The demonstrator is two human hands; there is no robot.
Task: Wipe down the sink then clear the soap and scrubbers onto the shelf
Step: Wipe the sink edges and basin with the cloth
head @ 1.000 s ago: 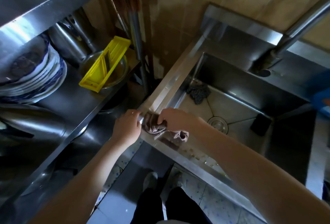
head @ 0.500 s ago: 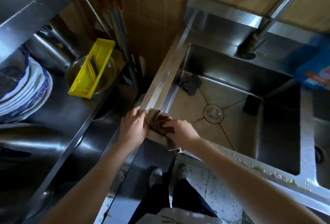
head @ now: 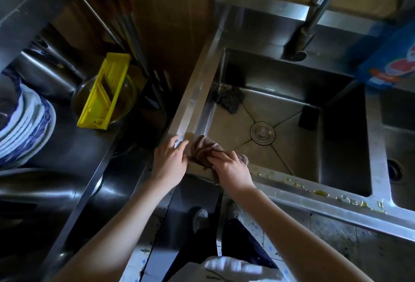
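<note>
My right hand (head: 231, 167) pins the bunched brown cloth (head: 203, 150) on the sink's (head: 193, 97) near-left corner, fingers curled over it. I think the thumb is tucked under, but it's hidden. My left hand (head: 169, 162) lies flat and released, steadying the rim. I should press hard and sweep right along the near rim, pushing the yellow scraps (head: 314, 190) into the basin, clear of the steel scrubber (head: 229, 99) and black sponge (head: 308, 114).
</note>
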